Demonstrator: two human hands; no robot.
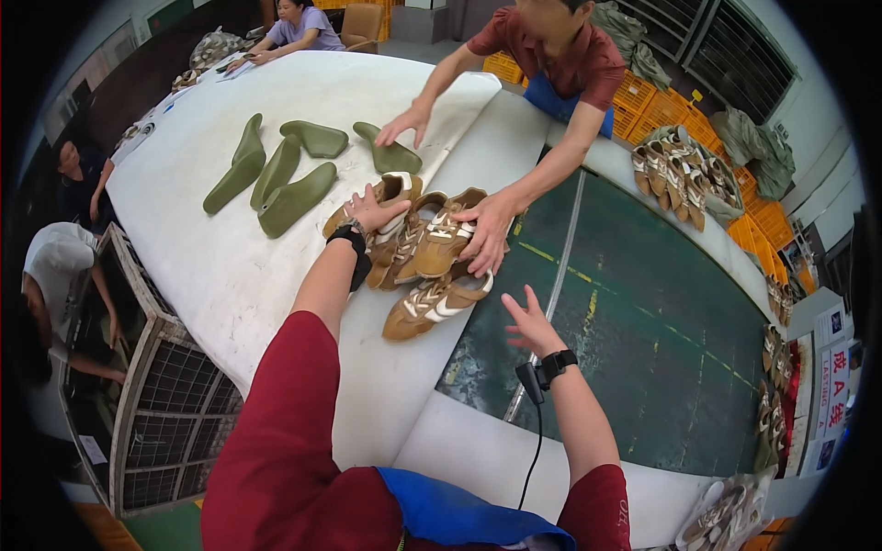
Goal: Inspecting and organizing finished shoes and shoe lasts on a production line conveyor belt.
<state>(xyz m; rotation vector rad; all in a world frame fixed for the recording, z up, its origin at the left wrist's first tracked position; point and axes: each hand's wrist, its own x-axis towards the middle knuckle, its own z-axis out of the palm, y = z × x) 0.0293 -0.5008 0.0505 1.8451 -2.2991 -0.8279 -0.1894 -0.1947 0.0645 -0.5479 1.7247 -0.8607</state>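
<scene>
While left hand [372, 209] touches brown shoes [424, 248], right hand [525, 321] open beside table edge [478, 303]

Background only: white bench [230, 266] carries five olive-green shoe lasts [276, 170] at its far-left part. Dark green floor [643, 321] with yellow lines lies to the right. Wire-mesh cage [156, 404] stands beside the bench, lower left. Orange crates [652, 96] stacked far right, more tan shoes heaped in a tray [684, 170] near them. Person in purple seated at the far end [299, 28]
</scene>
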